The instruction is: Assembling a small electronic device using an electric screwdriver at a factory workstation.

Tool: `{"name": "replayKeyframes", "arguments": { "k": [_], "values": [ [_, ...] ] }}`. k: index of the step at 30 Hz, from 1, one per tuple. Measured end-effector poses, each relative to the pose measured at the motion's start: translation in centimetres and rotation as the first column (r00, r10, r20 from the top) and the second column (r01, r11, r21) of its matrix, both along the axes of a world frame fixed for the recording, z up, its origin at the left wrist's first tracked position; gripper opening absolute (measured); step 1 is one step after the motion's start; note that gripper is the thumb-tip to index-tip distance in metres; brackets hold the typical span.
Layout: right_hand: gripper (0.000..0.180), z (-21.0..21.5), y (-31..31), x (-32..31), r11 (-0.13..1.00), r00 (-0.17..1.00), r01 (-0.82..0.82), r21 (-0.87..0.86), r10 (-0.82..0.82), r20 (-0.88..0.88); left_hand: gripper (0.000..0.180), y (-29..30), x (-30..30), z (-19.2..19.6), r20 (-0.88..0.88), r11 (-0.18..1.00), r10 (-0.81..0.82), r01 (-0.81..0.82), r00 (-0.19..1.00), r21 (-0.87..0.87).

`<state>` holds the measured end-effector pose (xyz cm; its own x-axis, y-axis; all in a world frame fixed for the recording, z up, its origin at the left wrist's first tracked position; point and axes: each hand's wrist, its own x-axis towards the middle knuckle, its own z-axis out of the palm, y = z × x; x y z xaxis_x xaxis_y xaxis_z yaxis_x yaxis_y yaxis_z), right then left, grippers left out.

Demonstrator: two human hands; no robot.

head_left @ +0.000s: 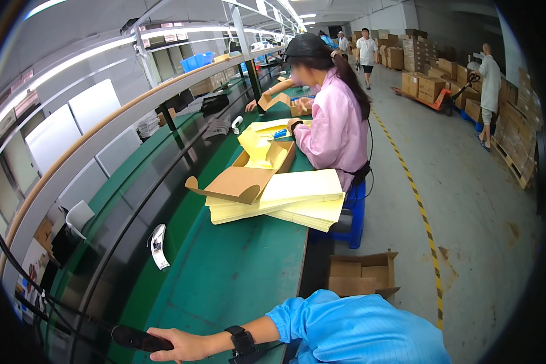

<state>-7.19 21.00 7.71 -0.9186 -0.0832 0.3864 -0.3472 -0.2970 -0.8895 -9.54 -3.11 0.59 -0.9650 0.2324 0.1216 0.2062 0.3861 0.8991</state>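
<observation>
My right hand point(179, 344) reaches leftward across the lower edge, in a blue sleeve with a black band at the wrist. Its fingers are wrapped round a dark corded tool that looks like an electric screwdriver point(138, 338); the working tip is hidden. A black cable point(73, 312) runs up and left from that side. Beyond the hand, a curved white plastic part point(158, 247) with a shiny inner face lies on the green conveyor belt point(136, 303). My left hand is out of view.
Yellow sheets point(303, 185) and a brown carton point(233, 185) lie on the green bench point(224, 273). A co-worker in pink point(340, 121) sits there, handling a box. An open carton point(363, 273) stands on the floor beside the bench. A pallet truck point(446, 100) and stacked boxes are farther right.
</observation>
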Motion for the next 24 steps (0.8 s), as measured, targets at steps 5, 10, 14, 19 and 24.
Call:
{"name": "replayKeyframes", "arguments": {
  "k": [5, 10, 14, 19, 24],
  "values": [
    [0.061, -2.4, 2.2, -3.4, 0.975, 0.994, -0.105, 0.194, 0.107, 0.0, 0.018, -0.8, -0.7, -1.8, 0.159, 0.999, 0.04, -0.04, 0.987, -0.003],
    [0.07, -3.8, 7.2, -5.8, 0.964, 0.952, -0.157, 0.213, 0.205, -0.228, 0.033, -0.1, -0.2, -1.4, 0.188, 0.972, 0.008, -0.052, 0.982, 0.228],
    [0.042, -8.0, 15.5, -10.4, 0.98, 0.962, 0.194, -0.033, -0.184, 0.202, 0.039, -0.5, -0.5, -2.3, 0.189, 0.953, -0.013, -0.045, 0.982, 0.299],
    [0.033, -12.1, 18.6, -11.4, 0.842, 0.82, 0.528, -0.113, -0.47, 0.327, 0.027, -1.6, -1.2, -3.7, 0.176, 0.931, 0.009, -0.073, 0.984, 0.358],
    [0.029, -12.4, 17.5, -11.2, 0.847, 0.814, 0.531, 0.03, -0.519, 0.261, 0.021, -1.3, -1.3, -3.6, 0.162, 0.936, 0.022, -0.077, 0.987, 0.344]
  ]
}}
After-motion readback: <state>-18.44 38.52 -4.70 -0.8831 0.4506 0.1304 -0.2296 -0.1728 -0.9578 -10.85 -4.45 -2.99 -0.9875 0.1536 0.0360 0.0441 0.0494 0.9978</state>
